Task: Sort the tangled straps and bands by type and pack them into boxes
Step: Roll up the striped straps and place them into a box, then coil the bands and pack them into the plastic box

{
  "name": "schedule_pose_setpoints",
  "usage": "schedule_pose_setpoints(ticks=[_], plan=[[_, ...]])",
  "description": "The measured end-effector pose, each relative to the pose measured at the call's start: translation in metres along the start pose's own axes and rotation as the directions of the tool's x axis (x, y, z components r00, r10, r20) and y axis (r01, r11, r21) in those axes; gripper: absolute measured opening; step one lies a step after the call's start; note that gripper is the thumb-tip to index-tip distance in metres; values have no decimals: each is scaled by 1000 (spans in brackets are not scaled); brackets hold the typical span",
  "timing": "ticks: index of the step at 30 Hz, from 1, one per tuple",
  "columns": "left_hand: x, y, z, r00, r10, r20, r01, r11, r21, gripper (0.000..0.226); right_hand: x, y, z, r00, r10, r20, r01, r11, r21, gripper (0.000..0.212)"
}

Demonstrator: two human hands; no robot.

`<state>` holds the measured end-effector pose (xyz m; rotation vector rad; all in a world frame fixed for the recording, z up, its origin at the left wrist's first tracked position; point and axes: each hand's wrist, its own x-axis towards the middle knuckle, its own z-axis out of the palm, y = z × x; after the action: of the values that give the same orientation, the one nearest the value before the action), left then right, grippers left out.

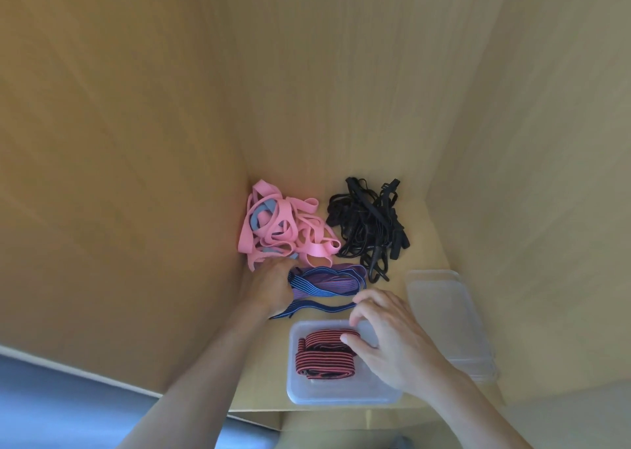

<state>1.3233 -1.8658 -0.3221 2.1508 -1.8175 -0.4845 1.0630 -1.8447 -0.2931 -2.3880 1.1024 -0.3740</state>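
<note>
**A:** What is the right hand doing?

**B:** It hovers over the clear plastic box. Its fingers are spread and gently bent, gripping nothing. Just under the thumb tip a folded red-and-black striped band lies inside the box. I cannot tell whether the thumb touches it.

**A:** And the left hand?

**B:** It reaches away from the person, knuckles up. Its fingertips are buried where the pink rubber bands meet the blue striped bands. One blue loop runs out from under the palm. The fingers are hidden, so I cannot tell whether they are clamped on anything.

**A:** What else is near?

**B:** Beyond the right fingertips, past the blue bands, sits a tangle of black straps. On the outer side of the right little finger lie clear lids. Everything rests on the wooden shelf.
</note>
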Motion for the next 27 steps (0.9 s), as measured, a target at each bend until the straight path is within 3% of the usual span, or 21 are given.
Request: schedule_pose_setpoints(ticks=[4, 9, 14, 18, 24, 27], plan=[[6, -5, 6, 999, -30, 37, 26, 995, 98, 49, -3, 1, -2, 1000, 17, -8, -17, 1000, 20, 17], [5, -5, 3, 1000, -7, -24, 9, 995, 96, 46, 1, 3, -6, 999, 38, -22, -36, 998, 47, 12], [-2, -1, -6, 999, -42, -31, 39, 995, -88, 39, 7, 5, -10, 997, 49, -57, -44, 995, 88, 10], [-6, 6, -20, 990, -44, -130, 15, 977, -214, 28, 13, 6, -11, 996, 51, -79, -41, 992, 120, 10], [-11, 40, -50, 989, -104, -106, 41, 880, -473, 9, 32, 1, -24, 986, 56, -154, -31, 987, 158, 17], [-14, 57, -61, 994, -63, -91, -1, 821, -572, 21, 46, -4, -32, 980, 62, -189, -29, 984, 173, 32]])
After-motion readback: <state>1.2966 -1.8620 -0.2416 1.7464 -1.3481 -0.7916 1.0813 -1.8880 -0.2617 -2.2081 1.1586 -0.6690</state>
